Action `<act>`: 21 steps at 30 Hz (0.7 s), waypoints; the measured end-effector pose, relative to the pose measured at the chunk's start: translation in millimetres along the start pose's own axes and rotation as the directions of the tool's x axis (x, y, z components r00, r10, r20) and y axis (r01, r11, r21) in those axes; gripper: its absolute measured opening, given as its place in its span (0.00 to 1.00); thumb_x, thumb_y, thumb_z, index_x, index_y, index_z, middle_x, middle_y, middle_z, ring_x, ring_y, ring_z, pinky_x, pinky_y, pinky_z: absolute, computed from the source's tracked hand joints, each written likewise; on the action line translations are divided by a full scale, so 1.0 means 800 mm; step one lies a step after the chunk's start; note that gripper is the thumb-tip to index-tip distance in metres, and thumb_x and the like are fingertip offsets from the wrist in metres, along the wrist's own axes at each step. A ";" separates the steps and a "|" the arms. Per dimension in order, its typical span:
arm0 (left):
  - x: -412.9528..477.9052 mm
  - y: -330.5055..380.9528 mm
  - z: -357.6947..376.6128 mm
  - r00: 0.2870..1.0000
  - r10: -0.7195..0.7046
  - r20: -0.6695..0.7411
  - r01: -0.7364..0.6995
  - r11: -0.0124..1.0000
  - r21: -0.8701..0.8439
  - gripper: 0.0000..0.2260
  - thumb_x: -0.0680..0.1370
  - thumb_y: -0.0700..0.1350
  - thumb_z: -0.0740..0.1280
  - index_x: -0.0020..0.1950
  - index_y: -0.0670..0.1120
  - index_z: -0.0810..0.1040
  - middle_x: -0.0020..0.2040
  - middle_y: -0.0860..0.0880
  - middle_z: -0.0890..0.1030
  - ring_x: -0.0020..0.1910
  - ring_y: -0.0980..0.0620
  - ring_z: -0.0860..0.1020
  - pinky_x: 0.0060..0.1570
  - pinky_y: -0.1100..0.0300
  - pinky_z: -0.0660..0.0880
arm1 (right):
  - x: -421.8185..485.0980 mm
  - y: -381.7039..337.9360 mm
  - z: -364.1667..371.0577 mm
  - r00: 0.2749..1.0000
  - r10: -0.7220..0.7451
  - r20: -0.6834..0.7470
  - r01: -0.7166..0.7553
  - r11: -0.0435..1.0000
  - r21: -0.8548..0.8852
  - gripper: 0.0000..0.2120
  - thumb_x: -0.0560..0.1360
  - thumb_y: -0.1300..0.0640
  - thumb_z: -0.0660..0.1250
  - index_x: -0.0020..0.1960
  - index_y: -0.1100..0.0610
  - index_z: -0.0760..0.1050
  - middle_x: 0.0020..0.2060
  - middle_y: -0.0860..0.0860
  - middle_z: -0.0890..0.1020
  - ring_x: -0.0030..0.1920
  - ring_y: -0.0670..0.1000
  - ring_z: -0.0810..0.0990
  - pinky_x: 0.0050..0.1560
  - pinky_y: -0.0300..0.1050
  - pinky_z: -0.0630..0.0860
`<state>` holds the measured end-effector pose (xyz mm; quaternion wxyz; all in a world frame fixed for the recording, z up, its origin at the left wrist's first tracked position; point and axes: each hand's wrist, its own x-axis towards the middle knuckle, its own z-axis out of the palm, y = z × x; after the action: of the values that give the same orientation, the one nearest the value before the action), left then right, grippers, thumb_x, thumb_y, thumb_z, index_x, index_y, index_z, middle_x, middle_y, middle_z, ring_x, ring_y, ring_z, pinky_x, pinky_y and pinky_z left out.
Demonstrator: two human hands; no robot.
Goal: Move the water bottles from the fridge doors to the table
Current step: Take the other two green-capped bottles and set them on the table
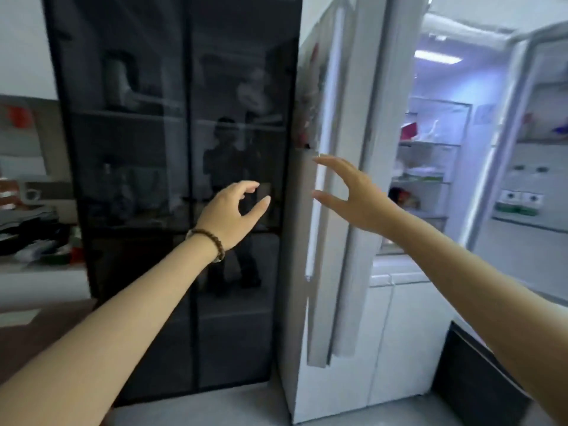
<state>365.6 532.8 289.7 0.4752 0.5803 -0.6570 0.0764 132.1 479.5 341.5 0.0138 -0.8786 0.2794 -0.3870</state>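
Note:
A white fridge stands open, its left door (335,210) swung out edge-on towards me and its right door (541,186) open at the far right. My right hand (353,195) is spread open just in front of the left door's edge and holds nothing. My left hand (233,210), with a bead bracelet on the wrist, hovers with curled fingers apart before the dark cabinet, empty too. White cartons with green bands (519,204) sit in the right door's shelf. No water bottle is clearly visible; the view is blurred.
A tall dark glass-fronted cabinet (172,179) stands directly left of the fridge. The lit fridge interior (430,167) holds shelves with food. A cluttered counter (33,229) lies at the far left, a brown table corner (37,333) at lower left, and a dark box (476,388) at lower right.

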 end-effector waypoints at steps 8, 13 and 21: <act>0.050 0.233 0.194 0.968 0.237 -0.085 -0.239 0.971 -0.022 0.21 0.75 0.56 0.62 0.64 0.47 0.71 0.62 0.47 0.75 0.62 0.47 0.72 0.60 0.53 0.70 | -0.129 0.179 -0.214 0.991 0.119 -0.053 -0.127 0.971 -0.200 0.28 0.75 0.52 0.67 0.72 0.52 0.62 0.73 0.51 0.63 0.71 0.52 0.65 0.69 0.45 0.60; 0.072 0.330 0.325 0.964 0.265 0.009 -0.265 0.964 0.002 0.22 0.76 0.56 0.61 0.67 0.48 0.68 0.65 0.46 0.73 0.64 0.47 0.69 0.59 0.55 0.68 | -0.208 0.305 -0.307 0.970 0.241 -0.036 -0.241 0.927 -0.286 0.30 0.75 0.49 0.65 0.73 0.49 0.58 0.75 0.50 0.60 0.72 0.54 0.63 0.70 0.52 0.62; 0.154 0.409 0.506 0.940 0.304 0.154 -0.314 0.949 0.043 0.25 0.76 0.56 0.61 0.69 0.46 0.65 0.68 0.45 0.70 0.67 0.46 0.67 0.63 0.52 0.65 | -0.254 0.499 -0.383 0.920 0.385 -0.070 -0.386 0.862 -0.329 0.32 0.74 0.45 0.64 0.74 0.48 0.56 0.75 0.50 0.59 0.72 0.54 0.62 0.69 0.53 0.63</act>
<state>-109.0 287.3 307.5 0.3884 0.4895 -0.7700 0.1292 -381.0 303.2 323.1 -0.0597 -0.7939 0.5112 -0.3237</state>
